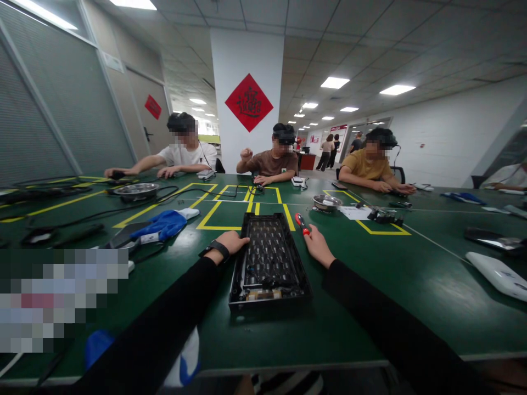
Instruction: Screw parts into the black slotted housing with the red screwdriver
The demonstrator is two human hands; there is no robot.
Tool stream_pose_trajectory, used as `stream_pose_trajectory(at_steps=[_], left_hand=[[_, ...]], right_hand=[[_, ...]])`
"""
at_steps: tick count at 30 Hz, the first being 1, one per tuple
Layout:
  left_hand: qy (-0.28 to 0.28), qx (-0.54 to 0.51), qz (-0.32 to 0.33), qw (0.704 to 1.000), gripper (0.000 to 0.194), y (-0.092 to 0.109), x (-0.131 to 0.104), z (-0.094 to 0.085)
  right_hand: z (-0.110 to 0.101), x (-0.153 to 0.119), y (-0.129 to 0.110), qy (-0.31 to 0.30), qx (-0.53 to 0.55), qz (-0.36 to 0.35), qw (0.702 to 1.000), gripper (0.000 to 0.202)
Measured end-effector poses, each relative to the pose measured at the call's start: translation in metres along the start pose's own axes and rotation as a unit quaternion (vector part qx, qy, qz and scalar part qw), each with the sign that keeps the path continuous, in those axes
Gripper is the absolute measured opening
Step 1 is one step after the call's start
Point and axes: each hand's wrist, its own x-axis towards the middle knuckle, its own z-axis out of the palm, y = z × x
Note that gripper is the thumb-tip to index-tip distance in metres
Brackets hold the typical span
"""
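Note:
A black rectangular tray-like housing (pixel 272 258) lies on the green table in front of me, with rows of small light parts inside and a tan strip at its near end. My left hand (pixel 229 245) is at the housing's left edge, its thumb over the rim and its fingers curled against the side. To the right of the housing, my right hand (pixel 318 245) is closed around a red and black tool (pixel 302 224), which points away from me. The tool is apart from the housing.
Blue-and-white gloves (pixel 167 224) and cables lie at the left. Metal bowls (pixel 327 202) (pixel 136 190) stand farther back. Black parts (pixel 385 216) rest on paper at the right, near a white device (pixel 498 274). Three people sit across the green table (pixel 370 307).

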Motion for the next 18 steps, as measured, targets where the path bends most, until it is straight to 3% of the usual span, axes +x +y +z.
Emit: stream_pose_trajectory(at_steps=[3, 6, 12, 18], left_hand=[[0.000, -0.003, 0.003, 1.000, 0.056, -0.001, 0.004, 0.003], [0.005, -0.008, 0.003, 1.000, 0.056, -0.003, 0.008, 0.005], [0.030, -0.021, -0.016, 0.999, 0.056, -0.004, 0.014, 0.007], [0.053, -0.042, -0.030, 0.997, 0.056, -0.005, 0.017, 0.007]], right_hand=[[0.002, 0.003, -0.002, 0.012, 0.126, 0.005, 0.992, 0.018], [0.002, 0.003, -0.007, 0.005, 0.246, 0.014, 0.969, 0.023], [-0.008, -0.007, -0.033, -0.064, 0.401, 0.021, 0.914, 0.030], [-0.013, -0.025, -0.075, -0.218, 0.599, 0.049, 0.769, 0.026]])
